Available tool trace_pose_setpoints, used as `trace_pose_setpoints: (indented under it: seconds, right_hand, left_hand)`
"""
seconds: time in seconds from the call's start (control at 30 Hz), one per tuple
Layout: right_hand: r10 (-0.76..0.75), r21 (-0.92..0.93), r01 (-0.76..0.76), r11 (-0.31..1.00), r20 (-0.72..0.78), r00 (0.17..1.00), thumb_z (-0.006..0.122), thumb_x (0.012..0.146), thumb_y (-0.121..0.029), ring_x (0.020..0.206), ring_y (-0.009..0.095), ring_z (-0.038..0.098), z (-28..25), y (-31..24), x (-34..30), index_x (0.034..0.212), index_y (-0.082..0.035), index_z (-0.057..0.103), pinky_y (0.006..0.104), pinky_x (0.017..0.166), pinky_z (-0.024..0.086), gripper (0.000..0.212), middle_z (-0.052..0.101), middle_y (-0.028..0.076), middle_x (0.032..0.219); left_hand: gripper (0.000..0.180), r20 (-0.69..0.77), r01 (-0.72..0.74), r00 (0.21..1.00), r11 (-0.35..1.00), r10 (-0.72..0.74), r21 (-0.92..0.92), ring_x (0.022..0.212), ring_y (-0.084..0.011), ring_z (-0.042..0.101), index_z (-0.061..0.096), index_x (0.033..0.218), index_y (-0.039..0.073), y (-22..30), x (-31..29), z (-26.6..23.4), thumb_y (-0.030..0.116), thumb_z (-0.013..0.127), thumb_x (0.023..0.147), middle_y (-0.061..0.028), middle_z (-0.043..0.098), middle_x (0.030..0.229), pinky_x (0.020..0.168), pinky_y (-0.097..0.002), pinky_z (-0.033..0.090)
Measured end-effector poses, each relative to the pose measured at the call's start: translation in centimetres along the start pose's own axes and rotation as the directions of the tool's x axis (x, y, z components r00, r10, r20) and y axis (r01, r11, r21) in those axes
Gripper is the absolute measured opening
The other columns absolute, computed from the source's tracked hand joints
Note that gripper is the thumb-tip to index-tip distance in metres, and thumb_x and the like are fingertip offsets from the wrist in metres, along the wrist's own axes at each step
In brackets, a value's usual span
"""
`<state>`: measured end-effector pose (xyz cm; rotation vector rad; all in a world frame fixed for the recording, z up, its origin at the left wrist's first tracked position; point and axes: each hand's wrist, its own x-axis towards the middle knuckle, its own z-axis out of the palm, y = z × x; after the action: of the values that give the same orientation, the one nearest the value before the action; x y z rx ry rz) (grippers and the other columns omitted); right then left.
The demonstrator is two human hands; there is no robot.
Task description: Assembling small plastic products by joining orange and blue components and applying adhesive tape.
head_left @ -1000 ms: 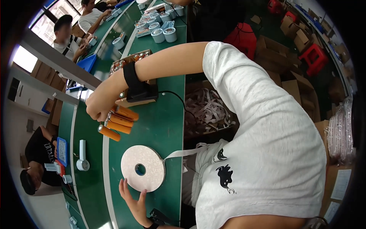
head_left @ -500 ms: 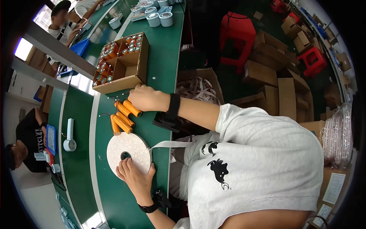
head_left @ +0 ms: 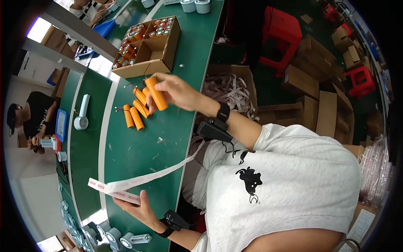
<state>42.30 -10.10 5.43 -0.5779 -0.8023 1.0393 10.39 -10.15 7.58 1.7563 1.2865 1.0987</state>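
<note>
My right hand [head_left: 178, 93] is closed around an orange cylindrical battery [head_left: 156, 94], raised above the green table. Several more orange batteries [head_left: 136, 119] with thin dark leads lie in a loose group just beyond and below it. My left hand [head_left: 140, 212] grips a roll of white tape [head_left: 98, 185], tilted so that its edge with reddish marks faces up. Its fingers go underneath, partly hidden, and the thumb stands up at the roll's near end. From the roll a loose tape strip [head_left: 163, 171] stretches across to the table's edge by my lap.
A divided cardboard box [head_left: 168, 59] with orange batteries stands past my right hand. Beside my legs is a carton of discarded strips [head_left: 226, 90]. Light-blue devices [head_left: 113, 237] sit on the left. Across the table a person [head_left: 35, 115] works. Red stools [head_left: 281, 38] and cartons fill the floor.
My left hand has lifted the tape roll, which lay flat on the table, and turned it on edge. My right hand has raised one orange battery from the group. The view has shifted.
</note>
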Motion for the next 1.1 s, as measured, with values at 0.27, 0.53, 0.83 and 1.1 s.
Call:
trace_pose_setpoints:
  seconds: [0.27, 0.53, 0.83, 1.1]
  right_hand:
    - [0.318, -0.477, -0.163, 0.864, 0.265, 0.910, 0.065, 0.076, -0.021, 0.054, 0.010, 0.045, 8.2, 2.3, -3.4, 0.075, 0.000, 0.053, 0.0259, 0.052, 0.038, 0.025, 0.051, 0.002, 0.061]
    - [0.401, -0.607, -0.173, 0.776, 0.262, 0.878, 0.066, 0.078, -0.018, 0.056, 0.007, 0.044, 8.8, 1.9, -4.7, 0.071, 0.000, 0.054, 0.0257, 0.051, 0.036, 0.023, 0.051, 0.000, 0.060]
    - [0.247, -0.176, -0.203, 0.963, 0.285, 0.926, 0.061, 0.082, -0.021, 0.069, 0.008, 0.049, 7.5, 4.4, -2.8, 0.093, 0.002, 0.055, 0.0235, 0.063, 0.041, 0.026, 0.055, 0.005, 0.076]
    - [0.209, -0.354, -0.127, 0.927, 0.205, 0.956, 0.063, 0.079, -0.017, 0.065, 0.014, 0.054, 10.3, 4.0, -1.3, 0.098, 0.002, 0.058, 0.0297, 0.059, 0.042, 0.028, 0.057, 0.008, 0.075]
  left_hand:
    - [0.087, 0.097, -0.330, 0.904, 0.534, 0.417, 0.778, 0.097, -0.0278, 0.050, 0.029, 0.129, -0.005, 0.9, 1.1, 3.8, 0.020, 0.077, 0.061, -0.0186, 0.049, 0.115, 0.087, -0.0366, 0.040]
    - [0.087, -0.268, 0.210, 0.943, 0.978, -0.199, 0.013, 0.110, -0.0280, 0.043, 0.029, 0.127, -0.008, -1.6, 6.0, -3.4, 0.020, 0.078, 0.061, -0.0197, 0.041, 0.122, 0.091, -0.0365, 0.038]
    - [0.089, -0.169, -0.107, 0.968, 0.916, 0.184, 0.386, 0.114, -0.0293, 0.038, 0.027, 0.128, -0.008, -2.3, 2.3, 0.9, 0.018, 0.078, 0.059, -0.0222, 0.037, 0.127, 0.096, -0.0391, 0.032]
    - [0.090, -0.074, -0.131, 0.964, 0.701, 0.254, 0.701, 0.116, -0.0325, 0.036, 0.026, 0.128, -0.009, -2.5, 0.7, 1.4, 0.022, 0.076, 0.060, -0.0261, 0.036, 0.127, 0.097, -0.0444, 0.029]
